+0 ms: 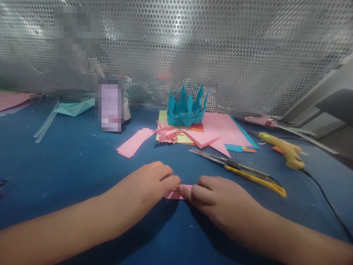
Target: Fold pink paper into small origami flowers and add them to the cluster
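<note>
Both my hands meet low in the middle of the blue table (68, 165) over a small pink paper piece (176, 193). My left hand (150, 184) has its fingers curled and pinches the left end of the paper. My right hand (213, 198) presses and pinches the right end with bent fingers. Most of the paper is hidden under the fingers. Just beyond my right hand lies a yellow utility knife (242, 171).
Behind the hands are a stack of pink paper strips (135, 141), a small pink folded figure (167, 133), a teal paper crown (187, 108) on coloured paper sheets (226, 129), and a yellow glue gun (286, 151) with its cord at the right. A perforated metal screen (193, 48) closes the back.
</note>
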Tool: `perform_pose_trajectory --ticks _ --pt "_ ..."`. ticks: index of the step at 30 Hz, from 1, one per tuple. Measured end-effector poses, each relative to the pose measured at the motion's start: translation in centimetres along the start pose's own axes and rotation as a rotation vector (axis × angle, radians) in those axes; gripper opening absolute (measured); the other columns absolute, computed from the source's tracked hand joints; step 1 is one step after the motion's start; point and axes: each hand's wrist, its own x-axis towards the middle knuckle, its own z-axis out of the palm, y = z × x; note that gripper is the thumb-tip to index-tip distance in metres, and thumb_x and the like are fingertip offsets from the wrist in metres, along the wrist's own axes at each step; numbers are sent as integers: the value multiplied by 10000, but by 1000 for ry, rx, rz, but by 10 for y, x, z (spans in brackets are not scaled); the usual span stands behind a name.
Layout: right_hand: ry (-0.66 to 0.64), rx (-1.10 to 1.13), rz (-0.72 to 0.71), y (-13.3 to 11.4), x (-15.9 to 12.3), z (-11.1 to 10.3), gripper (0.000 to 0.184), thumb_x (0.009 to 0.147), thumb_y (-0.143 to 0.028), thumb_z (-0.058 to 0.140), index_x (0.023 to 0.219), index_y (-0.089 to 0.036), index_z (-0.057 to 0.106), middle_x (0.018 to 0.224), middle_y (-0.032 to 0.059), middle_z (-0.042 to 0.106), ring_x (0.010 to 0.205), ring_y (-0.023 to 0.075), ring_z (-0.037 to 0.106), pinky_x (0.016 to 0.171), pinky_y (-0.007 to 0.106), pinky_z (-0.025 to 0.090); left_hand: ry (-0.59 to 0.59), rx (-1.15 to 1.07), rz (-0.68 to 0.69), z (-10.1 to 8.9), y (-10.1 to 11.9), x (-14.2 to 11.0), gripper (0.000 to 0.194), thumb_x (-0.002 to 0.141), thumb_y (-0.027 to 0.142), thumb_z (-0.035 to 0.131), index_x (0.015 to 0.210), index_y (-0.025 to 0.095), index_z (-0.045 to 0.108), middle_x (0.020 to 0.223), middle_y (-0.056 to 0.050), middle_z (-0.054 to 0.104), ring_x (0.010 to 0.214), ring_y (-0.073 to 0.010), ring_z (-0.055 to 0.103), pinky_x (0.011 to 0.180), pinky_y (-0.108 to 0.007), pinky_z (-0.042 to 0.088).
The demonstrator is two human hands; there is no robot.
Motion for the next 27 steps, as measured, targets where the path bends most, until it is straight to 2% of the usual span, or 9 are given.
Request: perform_pose_trajectory --ticks 5,10,15,17,21,24,27 --pt "-36 11 10 -1 -1 -2 153 819 -93 525 755 -159 647 773 35 568 601 162 329 477 332 188 -1 28 26 2 2 -1 199 911 144 417 838 150 602 896 -43 580 820 -170 486 693 -285 392" --pt "-24 1 -1 1 0 -1 148 811 -91 534 727 -164 630 759 34 556 600 164 319 483 328 199 4 58 22 3 -3 -2 219 873 80 421 778 154 604 852 -39 587 770 -164 484 655 -280 383" --pt "-21 13 1 2 -1 0 142 805 -85 536 726 -160 627 762 30 554 601 165 314 485 328 202 18 90 -62 3 -5 2 203 820 40 420 762 137 588 738 -37 571 693 -160 474 615 -280 376" --pt "-23 7 -1 1 0 0 145 819 -91 523 749 -161 630 744 30 545 606 167 322 486 325 205 17 87 -7 5 -6 3 219 805 29 426 830 161 599 805 -35 576 703 -156 464 620 -276 368" --pt "-45 0 -4 1 0 -1 132 827 -126 530 742 -156 626 746 38 544 604 165 336 486 324 218 52 91 65 8 -8 1 217 827 53 442 771 162 620 827 -45 570 696 -149 436 612 -277 349" --pt "-41 -1 7 1 -1 -1 149 846 -117 503 784 -152 634 715 37 531 610 167 357 491 323 237 30 77 47 4 -5 0 238 836 69 437 731 146 636 774 -53 575 687 -148 457 603 -269 361" --pt "-8 -6 23 0 -2 0 167 868 -121 477 932 -120 631 695 33 520 614 170 374 493 322 256 14 80 15 -1 0 1 250 834 75 434 723 145 646 723 -53 574 676 -152 480 582 -263 367"
